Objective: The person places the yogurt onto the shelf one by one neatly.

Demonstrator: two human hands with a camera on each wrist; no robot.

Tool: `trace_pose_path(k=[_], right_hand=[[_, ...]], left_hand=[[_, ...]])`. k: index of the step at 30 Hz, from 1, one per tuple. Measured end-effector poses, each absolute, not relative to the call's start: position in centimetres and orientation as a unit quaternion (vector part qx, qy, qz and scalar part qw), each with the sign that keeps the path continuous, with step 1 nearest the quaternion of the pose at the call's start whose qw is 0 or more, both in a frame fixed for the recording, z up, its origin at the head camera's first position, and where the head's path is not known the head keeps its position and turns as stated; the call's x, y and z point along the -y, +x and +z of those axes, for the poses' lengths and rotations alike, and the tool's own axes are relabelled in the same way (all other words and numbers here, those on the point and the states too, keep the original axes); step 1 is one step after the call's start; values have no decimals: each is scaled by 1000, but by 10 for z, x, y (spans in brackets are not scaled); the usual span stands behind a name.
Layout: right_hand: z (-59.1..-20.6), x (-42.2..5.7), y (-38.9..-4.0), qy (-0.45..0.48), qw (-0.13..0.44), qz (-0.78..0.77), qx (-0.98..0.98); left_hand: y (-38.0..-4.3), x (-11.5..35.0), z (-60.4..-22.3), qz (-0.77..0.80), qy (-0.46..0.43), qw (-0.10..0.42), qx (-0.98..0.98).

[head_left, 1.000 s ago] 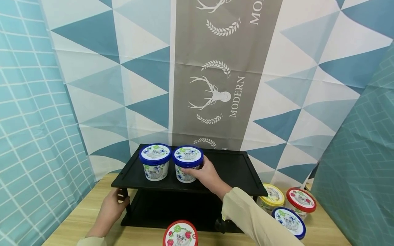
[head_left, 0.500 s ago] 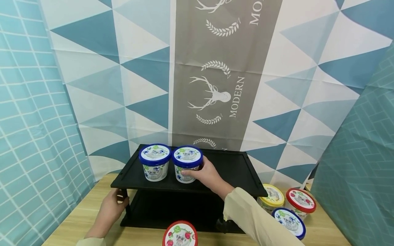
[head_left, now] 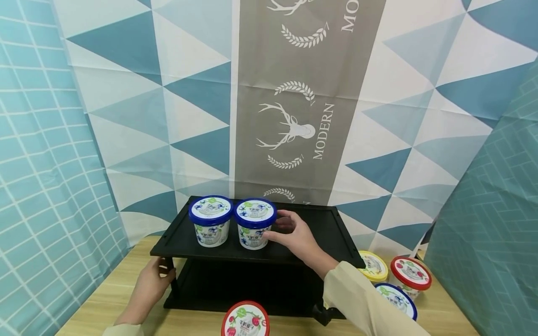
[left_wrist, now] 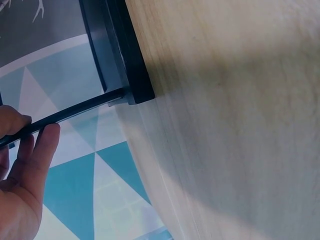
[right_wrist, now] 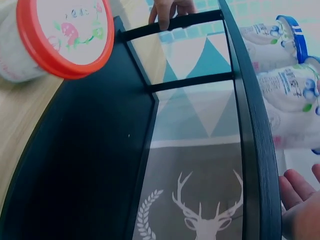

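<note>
R sleeve (head_left: 357,294): pale cream-yellow, plain, soft creases, wide cuff. L sleeve (head_left: 123,330): same col., only the end visible from over here. L hand (head_left: 152,281) & R hand (head_left: 297,237) both bare. Sm. blk item (head_left: 322,313) under R cuff, too dark to ID.

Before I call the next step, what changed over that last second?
The right hand has let its fingers come away from the right blue-lidded tub on the upper shelf and shifted rightward; whether its thumb still touches is unclear. That tub and the blue-lidded one beside it stayed put; the left hand still holds the rack leg.
</note>
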State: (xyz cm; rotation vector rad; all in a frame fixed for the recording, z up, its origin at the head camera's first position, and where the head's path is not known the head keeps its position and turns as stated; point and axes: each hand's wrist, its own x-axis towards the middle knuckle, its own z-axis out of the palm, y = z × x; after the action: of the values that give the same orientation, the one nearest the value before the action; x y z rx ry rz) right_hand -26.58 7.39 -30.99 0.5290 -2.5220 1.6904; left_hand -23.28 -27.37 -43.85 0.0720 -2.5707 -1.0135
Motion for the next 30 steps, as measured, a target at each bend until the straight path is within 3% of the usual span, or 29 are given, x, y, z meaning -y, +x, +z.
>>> trace_pose_path(k=[13, 30], right_hand=[[-314, -107, -256, 157, 63, 534, 828], [-314, -134, -236, 150, 44, 538, 828]], left_hand=[[-233, 273, -438, -359, 22, 200, 911], [-232, 273, -438, -366, 21, 191, 911]])
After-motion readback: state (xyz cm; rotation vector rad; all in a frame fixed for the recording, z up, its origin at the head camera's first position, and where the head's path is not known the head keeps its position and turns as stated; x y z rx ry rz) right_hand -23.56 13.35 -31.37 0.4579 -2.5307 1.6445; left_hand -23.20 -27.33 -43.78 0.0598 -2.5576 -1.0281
